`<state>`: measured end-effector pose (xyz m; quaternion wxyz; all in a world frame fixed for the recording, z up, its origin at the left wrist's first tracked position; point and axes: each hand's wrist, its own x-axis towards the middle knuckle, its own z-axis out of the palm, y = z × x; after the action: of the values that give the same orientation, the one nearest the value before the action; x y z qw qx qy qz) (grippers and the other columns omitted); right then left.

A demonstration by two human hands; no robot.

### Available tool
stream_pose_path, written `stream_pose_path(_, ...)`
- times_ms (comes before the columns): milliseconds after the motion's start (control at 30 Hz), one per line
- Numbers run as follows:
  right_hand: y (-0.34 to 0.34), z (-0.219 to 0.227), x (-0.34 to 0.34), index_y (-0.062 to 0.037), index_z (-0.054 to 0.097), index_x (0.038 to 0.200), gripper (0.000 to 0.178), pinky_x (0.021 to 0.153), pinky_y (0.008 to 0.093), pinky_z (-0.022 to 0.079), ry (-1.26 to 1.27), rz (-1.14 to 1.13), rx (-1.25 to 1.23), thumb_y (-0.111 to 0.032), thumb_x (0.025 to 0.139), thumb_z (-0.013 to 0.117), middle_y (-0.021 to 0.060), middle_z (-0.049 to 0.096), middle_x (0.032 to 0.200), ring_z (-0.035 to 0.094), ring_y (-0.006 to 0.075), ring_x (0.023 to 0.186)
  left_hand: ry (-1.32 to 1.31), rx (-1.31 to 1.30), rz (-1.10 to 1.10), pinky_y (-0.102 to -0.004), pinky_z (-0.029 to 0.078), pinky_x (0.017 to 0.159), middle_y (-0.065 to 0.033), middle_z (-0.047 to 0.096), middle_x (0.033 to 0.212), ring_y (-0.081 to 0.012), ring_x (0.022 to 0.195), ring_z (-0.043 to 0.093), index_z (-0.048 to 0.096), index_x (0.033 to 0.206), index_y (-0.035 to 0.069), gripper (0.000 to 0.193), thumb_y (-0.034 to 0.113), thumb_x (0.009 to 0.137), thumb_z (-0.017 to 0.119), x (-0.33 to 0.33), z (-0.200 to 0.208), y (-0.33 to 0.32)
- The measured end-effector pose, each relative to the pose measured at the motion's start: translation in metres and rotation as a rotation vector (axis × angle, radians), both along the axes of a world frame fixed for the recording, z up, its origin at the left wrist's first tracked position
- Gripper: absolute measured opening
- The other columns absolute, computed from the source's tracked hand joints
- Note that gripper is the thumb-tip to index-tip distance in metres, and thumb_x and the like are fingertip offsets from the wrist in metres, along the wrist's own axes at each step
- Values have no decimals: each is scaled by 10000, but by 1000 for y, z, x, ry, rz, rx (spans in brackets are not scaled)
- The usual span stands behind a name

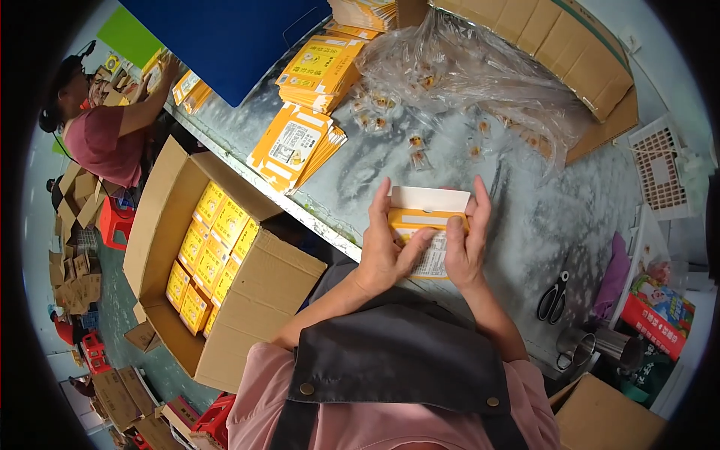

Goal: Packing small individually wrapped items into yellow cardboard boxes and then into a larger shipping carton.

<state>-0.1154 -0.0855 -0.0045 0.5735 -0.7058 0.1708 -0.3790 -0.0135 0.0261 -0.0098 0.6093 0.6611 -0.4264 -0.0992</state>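
Between my two hands is a small yellow and white carton (429, 225), its white flap standing up at the far end and a printed panel toward me. My left hand (388, 251) grips its left side, with the thumb across the front. Around the right side curls my right hand (469, 244), thumb pressed on the yellow face near the flap. Whether anything is inside the carton cannot be seen. Beyond it on the grey table (517, 217) lie several small clear-wrapped pieces (417, 150). Flat unfolded yellow cartons (296, 146) are stacked farther left.
A large cardboard box (247, 315) holding rows of yellow cartons (214, 247) stands at my left. A plastic-lined box (540, 52) lies at the table's far side. Black scissors (553, 296) and metal cups (592, 346) are at right. Another person (109, 139) works at far left.
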Motion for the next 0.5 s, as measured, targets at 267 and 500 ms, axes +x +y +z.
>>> stream_pose_path(267, -4, -13, 12, 2, 511, 1331, 427, 933, 294, 446, 325, 148, 210, -306, 1042, 445, 74, 621, 1129, 590, 180, 1001, 392, -29, 163, -307, 439, 906, -154, 465, 1267, -173, 1044, 512, 94, 1534, 26, 639, 222, 1042, 451, 29, 18, -5)
stream_pose_path(500, -30, -55, 35, -32, 543, 1286, 575, 545, 366, 560, 212, 295, 1372, -510, 982, 448, 113, 668, 1013, 678, 238, 770, -427, 96, 160, -490, 355, 1080, -250, 386, 1408, -403, 1294, 421, 243, 1516, 53, 798, 91, 827, 643, 68, 30, 78)
